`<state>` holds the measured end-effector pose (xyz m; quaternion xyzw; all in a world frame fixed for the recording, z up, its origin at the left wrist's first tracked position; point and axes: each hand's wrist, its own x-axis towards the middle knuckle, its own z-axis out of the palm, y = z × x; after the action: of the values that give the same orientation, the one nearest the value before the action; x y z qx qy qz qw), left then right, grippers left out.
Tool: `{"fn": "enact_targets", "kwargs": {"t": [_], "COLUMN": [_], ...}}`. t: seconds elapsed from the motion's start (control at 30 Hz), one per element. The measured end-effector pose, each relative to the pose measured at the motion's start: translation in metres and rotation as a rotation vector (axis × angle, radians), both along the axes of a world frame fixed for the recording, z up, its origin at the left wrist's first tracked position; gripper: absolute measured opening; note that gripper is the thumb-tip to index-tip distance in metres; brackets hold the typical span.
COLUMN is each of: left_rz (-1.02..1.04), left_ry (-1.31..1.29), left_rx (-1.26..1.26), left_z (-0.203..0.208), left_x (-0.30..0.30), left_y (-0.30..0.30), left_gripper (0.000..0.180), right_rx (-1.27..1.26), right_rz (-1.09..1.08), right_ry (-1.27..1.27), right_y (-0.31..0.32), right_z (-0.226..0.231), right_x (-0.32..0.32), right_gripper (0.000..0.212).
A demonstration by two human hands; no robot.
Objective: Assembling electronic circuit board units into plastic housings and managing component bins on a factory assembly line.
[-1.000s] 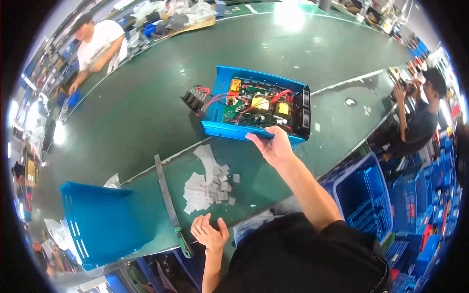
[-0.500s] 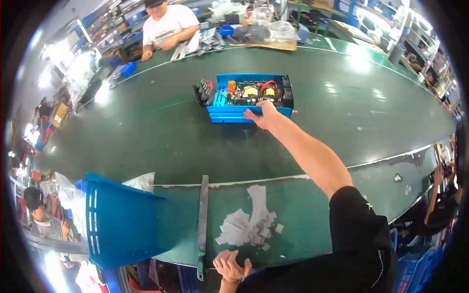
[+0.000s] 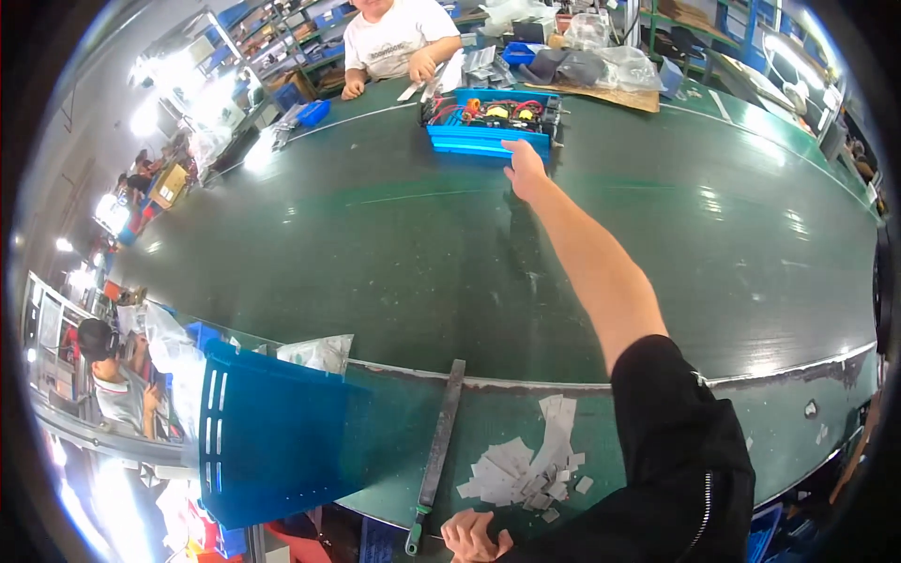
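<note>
workshop scene with a dark green worktop (image 3: 394, 263) bearing a paler strip (image 3: 404, 413) along its near edge. nearest, my left hand (image 3: 474, 539) lies half open, fingers loosely curled, nothing visible in it, beside a green-handled file (image 3: 436, 455) and scattered grey pieces (image 3: 511, 474). a blue cover (image 3: 272, 432) stands to the left. farther out, my right hand (image 3: 527, 171) reaches the near wall of an open blue case (image 3: 474, 143) of wired components (image 3: 502, 114); from my remote view i cannot tell whether its fingers grip it. beyond is a person in white (image 3: 399, 42).
</note>
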<state>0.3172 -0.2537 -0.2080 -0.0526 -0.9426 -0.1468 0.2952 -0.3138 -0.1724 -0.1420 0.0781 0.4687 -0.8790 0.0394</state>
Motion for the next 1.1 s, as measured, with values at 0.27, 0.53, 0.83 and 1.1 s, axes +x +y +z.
{"fn": "enact_targets", "kwargs": {"t": [0.27,0.53,0.83,1.1], "left_rz": [-0.148,-0.175,-0.243,-0.129], "left_ry": [0.037,0.136,0.241,0.265], "left_rx": [0.103,-0.075,-0.138,-0.153], "left_z": [0.008,0.008,-0.003,-0.003], "left_x": [-0.015,-0.026,-0.012,-0.019], "left_y": [-0.01,-0.008,-0.001,-0.011], "left_gripper": [0.032,0.034,0.04,0.047], "right_rx": [0.43,0.752,1.284,1.376], "right_rz": [0.344,-0.52,-1.35,-1.121], "right_ry": [-0.026,0.155,-1.073,-0.891], "right_y": [0.151,0.303,0.287,0.396], "right_z": [0.015,0.054,-0.104,-0.121], "right_x": [0.211,0.577,1.021,0.956], "right_gripper": [0.035,0.025,0.027,0.035]}}
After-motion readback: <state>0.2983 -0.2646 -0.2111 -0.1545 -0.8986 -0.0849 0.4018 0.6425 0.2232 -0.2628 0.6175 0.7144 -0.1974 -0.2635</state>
